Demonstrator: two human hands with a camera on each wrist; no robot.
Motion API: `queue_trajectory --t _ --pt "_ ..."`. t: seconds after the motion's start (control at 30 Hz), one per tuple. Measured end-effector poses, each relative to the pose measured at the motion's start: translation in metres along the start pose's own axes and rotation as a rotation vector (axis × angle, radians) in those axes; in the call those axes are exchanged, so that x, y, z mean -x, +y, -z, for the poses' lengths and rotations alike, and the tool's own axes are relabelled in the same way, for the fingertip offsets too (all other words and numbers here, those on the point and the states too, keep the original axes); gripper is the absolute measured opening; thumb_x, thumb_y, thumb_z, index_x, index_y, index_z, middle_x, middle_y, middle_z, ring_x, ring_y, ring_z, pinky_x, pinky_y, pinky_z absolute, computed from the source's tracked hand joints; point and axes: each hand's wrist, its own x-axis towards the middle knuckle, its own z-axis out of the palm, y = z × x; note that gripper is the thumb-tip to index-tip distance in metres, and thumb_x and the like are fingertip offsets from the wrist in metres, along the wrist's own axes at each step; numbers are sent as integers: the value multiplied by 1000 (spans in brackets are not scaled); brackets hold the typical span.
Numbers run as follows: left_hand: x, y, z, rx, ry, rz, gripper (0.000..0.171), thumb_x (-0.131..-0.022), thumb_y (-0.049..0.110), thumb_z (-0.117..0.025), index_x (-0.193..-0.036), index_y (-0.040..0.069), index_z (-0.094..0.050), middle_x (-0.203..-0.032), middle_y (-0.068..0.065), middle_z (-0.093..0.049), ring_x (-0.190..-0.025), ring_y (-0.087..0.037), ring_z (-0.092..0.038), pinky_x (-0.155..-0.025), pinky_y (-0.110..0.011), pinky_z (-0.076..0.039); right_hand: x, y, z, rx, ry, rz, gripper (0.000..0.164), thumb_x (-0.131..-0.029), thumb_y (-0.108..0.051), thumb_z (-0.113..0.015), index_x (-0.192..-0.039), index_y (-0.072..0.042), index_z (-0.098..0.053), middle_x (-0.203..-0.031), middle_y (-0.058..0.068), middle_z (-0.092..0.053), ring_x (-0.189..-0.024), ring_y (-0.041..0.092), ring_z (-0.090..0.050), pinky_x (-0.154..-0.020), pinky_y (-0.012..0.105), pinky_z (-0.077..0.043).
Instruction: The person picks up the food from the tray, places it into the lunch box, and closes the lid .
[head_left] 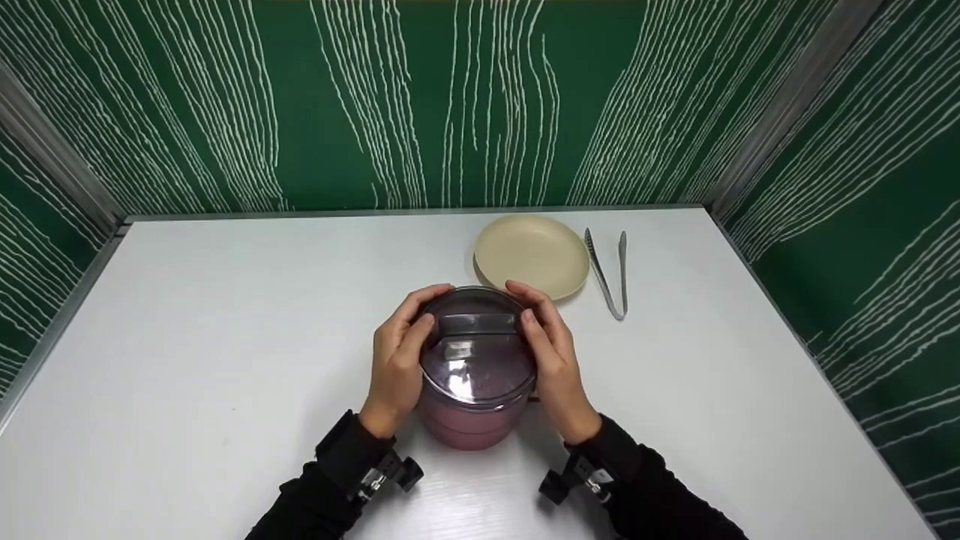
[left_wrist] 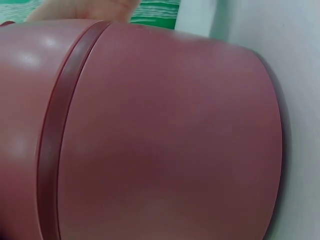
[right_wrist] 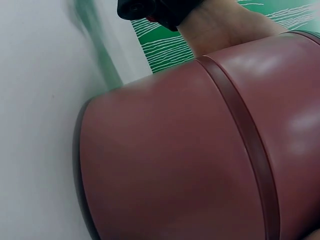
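Note:
A round pinkish-red lidded container (head_left: 469, 431) stands upright near the middle of the table. Its dark, see-through lid (head_left: 480, 356) has a raised bar across the top. On the left side my left hand (head_left: 396, 364) holds the container at lid height, thumb by one end of the bar. My right hand (head_left: 556, 360) grips the opposite side in the same way, thumb at the bar's other end. Both wrist views are filled by the container's smooth wall (left_wrist: 170, 135) with a darker band around it, its base down at the white tabletop. Most of the fingers are hidden behind the container.
Behind the container lies a beige oval plate (head_left: 532, 255). Metal tongs (head_left: 616, 304), spread in a V, lie just right of the plate. The white table (head_left: 225, 337) is bordered by green walls (head_left: 420, 105) with white wavy lines.

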Motion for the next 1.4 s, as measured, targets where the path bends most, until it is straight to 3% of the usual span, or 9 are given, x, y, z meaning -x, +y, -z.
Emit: queue_trajectory --t 0.23,0.43,0.6,0.7,0.83,1.03,1.17,1.27,1.4 --pt "2 -3 -4 114 5 30 45 -104 12 -41 -141 1 -65 -143 -14 -68 -137 -23 -62 -119 -28 -47 0 1 1 1 -21 1 47 -114 -23 -41 -157 -8 -48 -156 10 -58 -148 20 -53 -125 28 -40" --pt "1 -2 -3 150 -3 31 47 -104 11 -39 -142 1 -64 -144 -14 -68 -136 -22 -63 -117 -28 -49 -2 1 0 9 -32 22 47 -114 -22 -40 -156 -6 -49 -156 15 -59 -147 21 -54 -126 28 -40" --pt "1 -2 -1 139 -24 36 46 -105 11 -39 -144 1 -62 -147 -15 -66 -138 -22 -61 -118 -27 -48 -2 0 1 13 -19 5 45 -113 -21 -43 -154 -6 -52 -157 11 -58 -149 19 -52 -127 27 -38" --pt "1 -1 2 100 -44 36 45 -107 13 -40 -146 2 -61 -149 -13 -65 -142 -22 -59 -120 -26 -45 -2 -1 3 28 -30 -3 44 -114 -21 -44 -154 -5 -53 -158 10 -57 -149 17 -51 -126 25 -38" --pt "1 0 7 43 -79 53 45 -109 18 -43 -149 5 -58 -152 -8 -63 -145 -21 -57 -122 -25 -43 -5 -3 10 54 -90 -6 44 -115 -19 -42 -154 -2 -52 -159 18 -54 -147 15 -52 -123 22 -40" --pt "0 -2 27 -77 -112 87 49 -115 26 -31 -150 7 -59 -150 -10 -65 -142 -25 -60 -123 -43 -47 -18 -8 34 175 -215 -19 50 -118 -27 -28 -152 -2 -55 -154 17 -61 -142 12 -59 -123 25 -43" --pt "-2 -6 47 -140 -90 181 54 -118 28 -23 -140 3 -66 -135 -17 -72 -128 -32 -68 -109 -51 -58 -31 -9 61 285 -308 -40 54 -120 -30 -24 -141 -2 -66 -139 16 -72 -124 13 -71 -111 29 -55" --pt "-2 -8 61 -214 -81 308 46 -119 28 -33 -129 4 -72 -120 -15 -76 -115 -29 -72 -99 -45 -62 -39 -6 79 383 -403 -66 45 -119 -23 -35 -136 1 -69 -132 17 -75 -116 15 -74 -105 31 -60" --pt "3 -12 74 -408 -167 417 29 -112 14 -49 -119 4 -75 -101 -11 -77 -93 -21 -72 -84 -36 -61 -43 -1 95 574 -532 -114 34 -116 -19 -47 -133 -1 -71 -125 15 -78 -111 21 -76 -99 33 -63"
